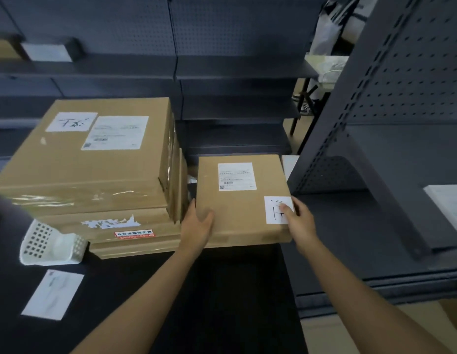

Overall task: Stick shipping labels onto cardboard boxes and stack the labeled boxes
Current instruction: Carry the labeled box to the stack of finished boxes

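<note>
Head view: the box [241, 200] lies flat on the bench [222, 290] beside the stack [94, 162], gripped by the left hand [198, 222]. The label [278, 210] is pressed by the right hand [300, 217]; uneven pressure could leave wrinkles or lifted corners.

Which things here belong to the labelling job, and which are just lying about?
In the job: small box, handwritten label under right hand, left hand on the box edge, stack of labelled boxes, loose label sheet.

Lying about: white basket, grey shelving.
</note>
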Action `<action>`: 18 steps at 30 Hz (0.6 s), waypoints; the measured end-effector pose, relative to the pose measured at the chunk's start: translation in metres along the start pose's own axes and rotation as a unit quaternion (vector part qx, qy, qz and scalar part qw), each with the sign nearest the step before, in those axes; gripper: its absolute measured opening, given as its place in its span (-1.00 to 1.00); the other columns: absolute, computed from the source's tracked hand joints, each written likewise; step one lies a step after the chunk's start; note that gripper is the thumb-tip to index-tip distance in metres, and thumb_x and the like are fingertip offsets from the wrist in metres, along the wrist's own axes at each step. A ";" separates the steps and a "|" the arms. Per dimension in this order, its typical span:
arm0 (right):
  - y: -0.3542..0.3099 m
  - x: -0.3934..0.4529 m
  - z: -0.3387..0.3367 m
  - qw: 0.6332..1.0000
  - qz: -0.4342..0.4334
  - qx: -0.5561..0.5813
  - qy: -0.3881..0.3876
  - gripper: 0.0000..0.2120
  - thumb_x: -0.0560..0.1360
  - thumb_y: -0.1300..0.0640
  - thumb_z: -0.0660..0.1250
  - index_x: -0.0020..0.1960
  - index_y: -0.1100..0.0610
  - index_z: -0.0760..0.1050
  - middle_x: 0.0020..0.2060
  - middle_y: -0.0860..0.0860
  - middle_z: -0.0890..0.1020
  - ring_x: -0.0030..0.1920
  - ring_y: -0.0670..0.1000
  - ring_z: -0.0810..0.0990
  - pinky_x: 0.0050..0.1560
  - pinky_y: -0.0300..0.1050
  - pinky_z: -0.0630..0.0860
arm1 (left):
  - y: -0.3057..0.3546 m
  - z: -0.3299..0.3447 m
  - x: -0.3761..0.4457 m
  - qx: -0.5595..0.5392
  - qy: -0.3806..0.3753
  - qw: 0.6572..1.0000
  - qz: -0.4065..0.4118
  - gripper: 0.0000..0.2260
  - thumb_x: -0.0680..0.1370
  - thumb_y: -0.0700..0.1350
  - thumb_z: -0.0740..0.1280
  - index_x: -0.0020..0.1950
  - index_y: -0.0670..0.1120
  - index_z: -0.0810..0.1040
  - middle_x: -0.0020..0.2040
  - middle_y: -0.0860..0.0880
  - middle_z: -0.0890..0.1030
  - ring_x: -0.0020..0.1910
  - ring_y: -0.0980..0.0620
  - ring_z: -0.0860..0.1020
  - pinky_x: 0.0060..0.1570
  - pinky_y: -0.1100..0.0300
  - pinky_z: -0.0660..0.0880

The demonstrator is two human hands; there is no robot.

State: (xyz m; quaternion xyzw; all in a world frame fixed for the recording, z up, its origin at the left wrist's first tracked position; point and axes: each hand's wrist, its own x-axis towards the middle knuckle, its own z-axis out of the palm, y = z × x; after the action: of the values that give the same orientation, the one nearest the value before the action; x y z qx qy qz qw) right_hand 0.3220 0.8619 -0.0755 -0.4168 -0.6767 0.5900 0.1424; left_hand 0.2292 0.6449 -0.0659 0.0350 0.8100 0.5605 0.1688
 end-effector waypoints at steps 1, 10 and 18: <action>0.005 0.004 0.003 1.000 0.005 -0.011 -0.003 -0.62 0.54 0.08 0.33 0.35 0.02 0.44 0.17 -0.03 0.60 0.09 -0.01 0.59 0.13 0.01 0.55 | -0.006 0.002 0.002 0.000 0.000 1.000 -0.011 -0.51 0.57 -0.07 0.28 0.49 -0.04 0.24 0.34 -0.01 0.44 0.31 -0.03 0.42 0.31 0.12 0.32; 0.014 0.016 0.009 0.999 -0.002 -0.039 0.004 -0.59 0.55 -0.03 0.31 0.37 -0.02 0.39 0.20 -0.03 0.57 0.12 0.01 0.56 0.11 0.00 0.53 | -0.014 0.007 0.018 0.012 0.010 1.000 -0.022 -0.39 0.54 0.05 0.31 0.53 -0.02 0.16 0.40 -0.02 0.40 0.35 -0.01 0.39 0.38 -0.07 0.33; 0.006 0.000 0.005 0.983 -0.095 -0.157 0.030 -0.50 0.60 -0.08 0.17 0.47 0.11 0.25 0.33 0.08 0.47 0.29 0.08 0.45 0.28 0.06 0.43 | -0.004 0.004 0.011 0.098 0.032 0.995 -0.007 -0.35 0.58 0.06 0.25 0.56 -0.10 0.03 0.51 -0.09 0.23 0.47 -0.09 0.23 0.45 -0.03 0.19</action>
State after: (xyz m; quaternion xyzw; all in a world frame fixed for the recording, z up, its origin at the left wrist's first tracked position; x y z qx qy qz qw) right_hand 0.3211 0.8581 -0.0818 -0.3855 -0.7927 0.4476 0.1504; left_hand 0.2204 0.6500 -0.0740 0.0278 0.8660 0.4784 0.1429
